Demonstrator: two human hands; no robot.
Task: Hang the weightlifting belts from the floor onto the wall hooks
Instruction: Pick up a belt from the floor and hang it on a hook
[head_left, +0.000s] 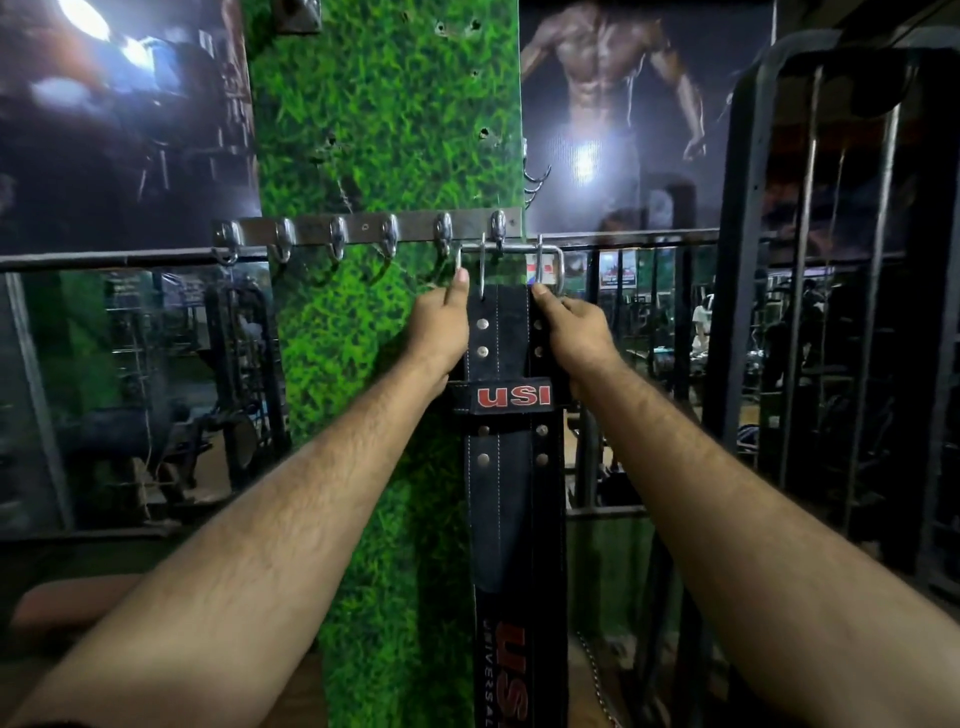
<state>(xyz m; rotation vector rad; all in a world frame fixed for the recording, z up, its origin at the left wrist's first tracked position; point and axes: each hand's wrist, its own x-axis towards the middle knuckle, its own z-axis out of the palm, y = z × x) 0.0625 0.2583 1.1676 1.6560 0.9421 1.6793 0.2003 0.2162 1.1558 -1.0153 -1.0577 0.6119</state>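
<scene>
Both hands (509, 332) gripping black belt (506, 467), buckle (511, 252) at hook (498, 228)

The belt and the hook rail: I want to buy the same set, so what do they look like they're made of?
The belt looks like black suede-finish leather: matte, nappy surface, white stitching along the edges, metal rivets; it could be synthetic. Its buckle is bright polished metal, probably steel, judging by the sharp glints. The hook rail seems to be brushed steel with shiny chromed hooks.

Both hands (439, 332) (574, 332) grip belt (501, 467), buckle (509, 254) at hook (498, 228).
</scene>
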